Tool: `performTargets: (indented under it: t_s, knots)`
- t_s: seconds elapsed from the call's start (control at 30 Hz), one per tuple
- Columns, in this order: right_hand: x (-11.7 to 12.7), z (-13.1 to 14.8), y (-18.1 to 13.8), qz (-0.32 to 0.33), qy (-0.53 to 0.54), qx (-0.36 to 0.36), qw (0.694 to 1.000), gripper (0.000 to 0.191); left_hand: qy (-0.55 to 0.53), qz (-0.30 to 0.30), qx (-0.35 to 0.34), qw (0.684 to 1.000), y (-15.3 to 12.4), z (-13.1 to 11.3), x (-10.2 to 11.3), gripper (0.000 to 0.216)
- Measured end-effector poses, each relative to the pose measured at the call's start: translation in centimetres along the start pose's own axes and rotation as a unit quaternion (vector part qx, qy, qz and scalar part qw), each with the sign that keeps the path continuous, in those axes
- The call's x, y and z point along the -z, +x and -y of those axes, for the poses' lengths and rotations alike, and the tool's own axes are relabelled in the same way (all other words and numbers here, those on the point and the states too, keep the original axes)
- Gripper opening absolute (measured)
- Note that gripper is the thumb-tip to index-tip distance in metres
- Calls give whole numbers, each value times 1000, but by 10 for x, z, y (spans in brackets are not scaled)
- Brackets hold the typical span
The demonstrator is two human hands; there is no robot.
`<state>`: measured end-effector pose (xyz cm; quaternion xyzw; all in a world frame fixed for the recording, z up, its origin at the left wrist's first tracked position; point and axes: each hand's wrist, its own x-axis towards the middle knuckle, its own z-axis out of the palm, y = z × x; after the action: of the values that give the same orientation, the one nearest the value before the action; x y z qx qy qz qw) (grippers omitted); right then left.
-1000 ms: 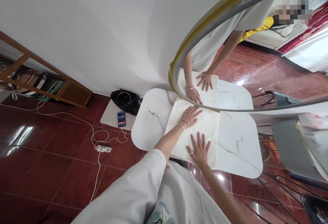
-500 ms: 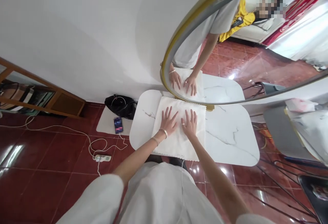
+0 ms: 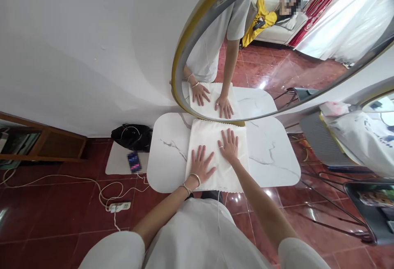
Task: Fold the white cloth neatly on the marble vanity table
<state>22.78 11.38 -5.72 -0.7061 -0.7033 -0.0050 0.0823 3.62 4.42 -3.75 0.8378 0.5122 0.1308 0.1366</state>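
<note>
Across the middle of the marble-patterned tabletop (image 3: 267,170), between its rounded ends, lies a white scalloped-edge cloth (image 3: 226,176), reaching from near the wall-side edge to the near edge. Both hands grasp nothing: the left hand (image 3: 200,168) rests palm down, fingers spread, towards the cloth's left side; the right hand (image 3: 230,148) lies likewise, nearer the wall-side edge. The cloth should be light, soft and limp, apt to slide or crease; pinching its near corners would suit best. Its scalloped borders face the wall and the person; it looks almost square, its long axis uncertain.
</note>
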Motion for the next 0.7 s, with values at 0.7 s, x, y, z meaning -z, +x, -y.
performTargets:
  t_s: [0.7]
  knots:
    - [-6, 139, 9, -66, 84, 91, 990, 64, 25, -114, 141, 983, 7, 121, 56, 46]
